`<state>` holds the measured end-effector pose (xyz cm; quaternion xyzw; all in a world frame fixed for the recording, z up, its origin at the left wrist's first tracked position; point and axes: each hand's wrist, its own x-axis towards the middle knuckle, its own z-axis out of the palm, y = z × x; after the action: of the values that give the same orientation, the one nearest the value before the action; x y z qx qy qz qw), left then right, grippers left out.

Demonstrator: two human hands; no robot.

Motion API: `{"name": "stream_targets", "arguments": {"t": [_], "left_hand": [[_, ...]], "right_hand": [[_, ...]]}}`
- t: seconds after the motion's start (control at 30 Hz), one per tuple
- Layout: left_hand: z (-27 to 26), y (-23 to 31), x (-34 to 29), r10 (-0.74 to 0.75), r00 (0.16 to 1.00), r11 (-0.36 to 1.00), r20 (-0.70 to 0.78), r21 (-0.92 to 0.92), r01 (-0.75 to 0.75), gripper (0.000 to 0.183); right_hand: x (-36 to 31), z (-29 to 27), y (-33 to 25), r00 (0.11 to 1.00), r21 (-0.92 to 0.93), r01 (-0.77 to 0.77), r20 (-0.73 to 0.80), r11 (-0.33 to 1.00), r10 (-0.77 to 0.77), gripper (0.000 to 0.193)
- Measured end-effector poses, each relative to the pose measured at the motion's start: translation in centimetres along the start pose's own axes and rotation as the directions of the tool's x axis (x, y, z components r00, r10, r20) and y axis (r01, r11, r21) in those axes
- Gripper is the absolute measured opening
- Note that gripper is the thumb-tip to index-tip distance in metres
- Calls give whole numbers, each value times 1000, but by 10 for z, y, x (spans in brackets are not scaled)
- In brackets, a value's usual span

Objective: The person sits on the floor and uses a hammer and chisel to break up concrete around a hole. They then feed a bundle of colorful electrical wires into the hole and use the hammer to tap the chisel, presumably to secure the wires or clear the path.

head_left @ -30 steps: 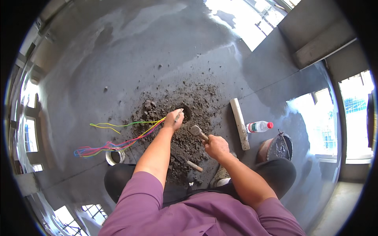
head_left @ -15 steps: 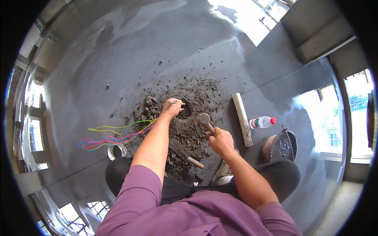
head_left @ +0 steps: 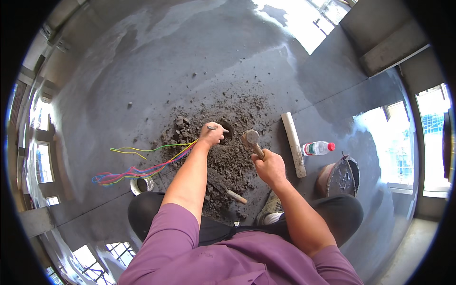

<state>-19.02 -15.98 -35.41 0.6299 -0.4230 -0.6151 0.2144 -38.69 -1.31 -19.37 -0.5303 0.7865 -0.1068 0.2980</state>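
Fingers curled, my left hand (head_left: 212, 135) grips a chisel (head_left: 211, 128), of which only a short metal end shows above the fist. That hand is at the left rim of a hole (head_left: 229, 126) dug in the grey floor, and the chisel's lower end is hidden. My right hand (head_left: 270, 167) is closed around the wooden handle of a hammer (head_left: 251, 137). Its metal head is raised to the right of the hole, apart from the chisel. Coloured wires (head_left: 137, 173) run along the floor to beside my left wrist.
Loose rubble (head_left: 230, 161) surrounds the hole. A wooden-handled trowel (head_left: 236, 196) lies in it near my legs. To the right are a white pipe (head_left: 293, 145), a red-capped bottle (head_left: 315, 148) and a mortar-smeared bucket (head_left: 327, 179). A short white tube (head_left: 134, 186) stands by my left knee.
My left hand has shifted slightly right and nearer, with the wires drawn along. The hammer head has moved a little right and away from me.
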Motion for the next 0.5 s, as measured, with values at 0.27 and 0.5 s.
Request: {"name": "stream_targets", "arguments": {"t": [0.27, 0.5], "left_hand": [[7, -4, 8, 70, 991, 994, -115, -74, -79, 21], [14, -34, 27, 549, 834, 799, -56, 329, -504, 20]], "right_hand": [[4, 0, 3, 999, 40, -39, -5, 998, 39, 32], [4, 2, -4, 999, 43, -19, 30, 999, 18, 32]]}}
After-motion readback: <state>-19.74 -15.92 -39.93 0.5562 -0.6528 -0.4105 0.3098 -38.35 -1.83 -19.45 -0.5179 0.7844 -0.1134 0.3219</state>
